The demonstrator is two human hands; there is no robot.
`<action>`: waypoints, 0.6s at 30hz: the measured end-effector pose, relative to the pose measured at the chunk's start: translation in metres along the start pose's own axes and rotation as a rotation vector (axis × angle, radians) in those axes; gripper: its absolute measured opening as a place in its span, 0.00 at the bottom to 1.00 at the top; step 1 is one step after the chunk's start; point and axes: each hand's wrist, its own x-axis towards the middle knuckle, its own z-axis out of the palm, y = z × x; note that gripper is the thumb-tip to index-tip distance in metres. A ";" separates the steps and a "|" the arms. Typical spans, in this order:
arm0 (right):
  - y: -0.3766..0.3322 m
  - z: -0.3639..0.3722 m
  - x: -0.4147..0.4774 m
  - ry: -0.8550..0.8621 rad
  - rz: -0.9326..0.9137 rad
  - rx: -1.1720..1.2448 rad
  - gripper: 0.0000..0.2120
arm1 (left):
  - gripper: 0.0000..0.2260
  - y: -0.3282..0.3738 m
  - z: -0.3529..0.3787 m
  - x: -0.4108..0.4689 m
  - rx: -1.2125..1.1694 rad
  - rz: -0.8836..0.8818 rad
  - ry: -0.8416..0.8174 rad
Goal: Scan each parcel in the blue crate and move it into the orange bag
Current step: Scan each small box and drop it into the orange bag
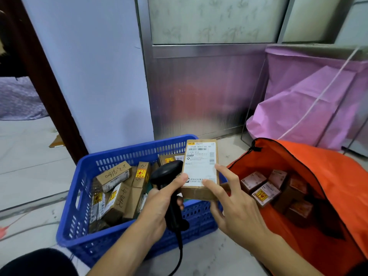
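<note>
A cardboard parcel [201, 156] with a white shipping label faces me, held above the blue crate's right end. My right hand [235, 208] grips its lower edge from the right, thumb and fingers on the label. My left hand [159, 208] is wrapped around a black barcode scanner [167, 172], its thumb touching the parcel's left edge; the scanner head sits just left of the label. The blue crate [83, 196] on the floor holds several cardboard parcels [114, 176]. The open orange bag [328, 170] lies to the right with several parcels [264, 193] inside.
A pink bag [298, 108] in a wire frame stands behind the orange bag. A metal-clad wall panel [199, 92] and a white wall rise behind the crate. The scanner cable [179, 259] hangs down between my arms. A dark doorframe [49, 96] is at the left.
</note>
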 end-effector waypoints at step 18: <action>0.011 -0.002 0.022 -0.167 1.021 1.310 0.28 | 0.17 -0.002 0.000 0.012 0.097 0.061 0.002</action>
